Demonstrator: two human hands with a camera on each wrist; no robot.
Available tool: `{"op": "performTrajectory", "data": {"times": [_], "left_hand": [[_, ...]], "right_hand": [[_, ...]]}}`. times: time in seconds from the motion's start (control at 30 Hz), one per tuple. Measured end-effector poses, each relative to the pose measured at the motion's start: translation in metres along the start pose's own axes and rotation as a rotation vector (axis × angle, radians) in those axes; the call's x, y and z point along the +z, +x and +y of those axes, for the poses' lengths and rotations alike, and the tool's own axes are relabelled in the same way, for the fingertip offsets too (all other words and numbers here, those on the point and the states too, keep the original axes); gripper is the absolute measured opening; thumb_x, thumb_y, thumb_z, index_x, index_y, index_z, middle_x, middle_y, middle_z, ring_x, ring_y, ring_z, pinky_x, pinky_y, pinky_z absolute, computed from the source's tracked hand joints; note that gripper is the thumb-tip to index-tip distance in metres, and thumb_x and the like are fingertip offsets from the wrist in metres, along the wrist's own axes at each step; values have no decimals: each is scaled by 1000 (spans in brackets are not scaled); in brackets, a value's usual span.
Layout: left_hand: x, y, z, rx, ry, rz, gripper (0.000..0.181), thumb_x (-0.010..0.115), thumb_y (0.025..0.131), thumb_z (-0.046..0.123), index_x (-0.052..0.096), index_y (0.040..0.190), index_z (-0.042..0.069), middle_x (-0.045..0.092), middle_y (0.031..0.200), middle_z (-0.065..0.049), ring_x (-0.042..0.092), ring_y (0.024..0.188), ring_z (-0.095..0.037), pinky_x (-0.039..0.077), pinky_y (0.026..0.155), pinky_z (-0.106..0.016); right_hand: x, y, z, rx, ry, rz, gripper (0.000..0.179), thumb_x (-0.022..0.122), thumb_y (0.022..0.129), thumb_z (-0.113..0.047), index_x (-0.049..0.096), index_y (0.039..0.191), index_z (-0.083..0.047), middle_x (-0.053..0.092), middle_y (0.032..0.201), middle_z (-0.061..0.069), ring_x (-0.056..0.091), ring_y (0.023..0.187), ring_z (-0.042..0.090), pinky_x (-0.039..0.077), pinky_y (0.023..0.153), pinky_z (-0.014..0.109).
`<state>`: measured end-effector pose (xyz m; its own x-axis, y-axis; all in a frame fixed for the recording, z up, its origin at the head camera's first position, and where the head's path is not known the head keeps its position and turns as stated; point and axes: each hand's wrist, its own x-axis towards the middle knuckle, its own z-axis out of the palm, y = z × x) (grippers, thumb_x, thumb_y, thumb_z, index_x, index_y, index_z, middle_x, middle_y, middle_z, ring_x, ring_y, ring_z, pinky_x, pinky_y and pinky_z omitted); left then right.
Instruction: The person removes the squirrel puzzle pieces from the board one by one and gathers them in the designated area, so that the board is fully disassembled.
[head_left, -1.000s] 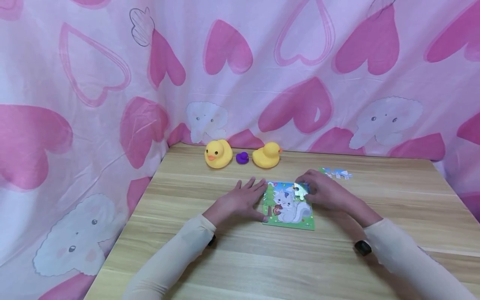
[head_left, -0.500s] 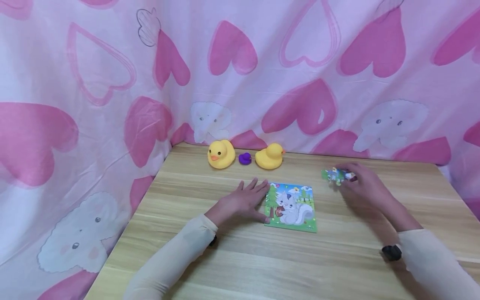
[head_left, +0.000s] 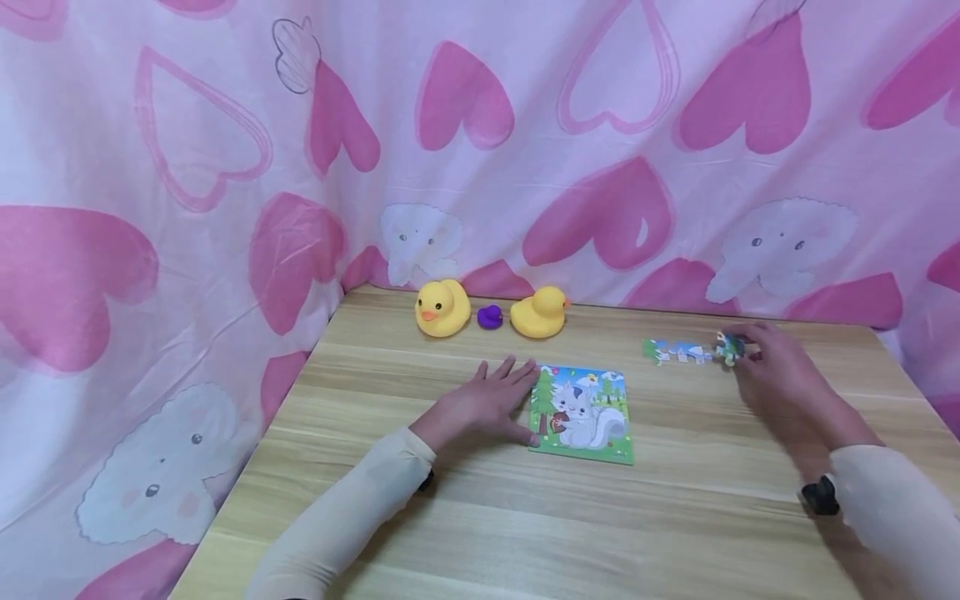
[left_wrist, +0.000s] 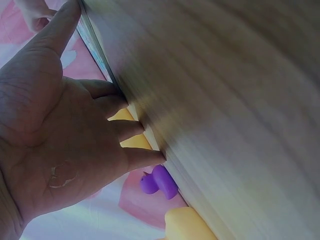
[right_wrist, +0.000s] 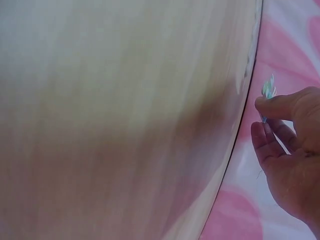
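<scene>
The left hand (head_left: 487,402) is spread wide, touching the left edge of the squirrel puzzle (head_left: 585,421). The right hand (head_left: 780,367) pinches a jigsaw piece (head_left: 726,350) far right, beside some loose pieces (head_left: 692,351).

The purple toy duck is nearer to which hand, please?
The left: the left hand lies in front of the purple toy duck, beside the squirrel picture card; the right hand is farther off, over to the right.
</scene>
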<state>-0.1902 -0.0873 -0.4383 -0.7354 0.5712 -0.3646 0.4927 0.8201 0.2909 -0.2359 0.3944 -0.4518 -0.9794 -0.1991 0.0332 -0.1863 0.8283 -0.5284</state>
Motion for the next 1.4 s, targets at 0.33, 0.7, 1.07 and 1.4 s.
{"op": "performTrajectory", "data": {"times": [0.33,0.7,1.07,1.4], "left_hand": [[1,0,1,-3,-18,1,116,70,88,72,7,172,22,-1,181,5,-7,168,-28,0,134,-65],[1,0,0,-10,-14,-2,116,70,89,72,6,172,22,-2,181,5,-7,168,-29,0,133,-66],[-1,2,2,3,2,-9,117,68,90,72,4,172,20,-2,181,2,-6,168,-30,-1,133,-66],[0,1,3,-12,-7,-14,116,69,90,72,5,172,21,-2,181,3,-7,168,-29,-1,134,-65]], "right_hand": [[0,4,11,-16,-81,-65,47,58,98,7,56,145,5,54,135,36,59,117,57,53,96,74],[-6,17,12,-33,-146,-179,50,60,96,8,57,146,4,47,145,41,50,128,60,45,104,78],[-8,12,-8,-55,-71,-114,47,59,97,4,55,144,8,53,144,39,49,131,60,47,105,73],[29,-3,-73,-115,150,36,42,65,104,-13,59,142,5,61,138,32,60,123,46,55,83,11]]}}
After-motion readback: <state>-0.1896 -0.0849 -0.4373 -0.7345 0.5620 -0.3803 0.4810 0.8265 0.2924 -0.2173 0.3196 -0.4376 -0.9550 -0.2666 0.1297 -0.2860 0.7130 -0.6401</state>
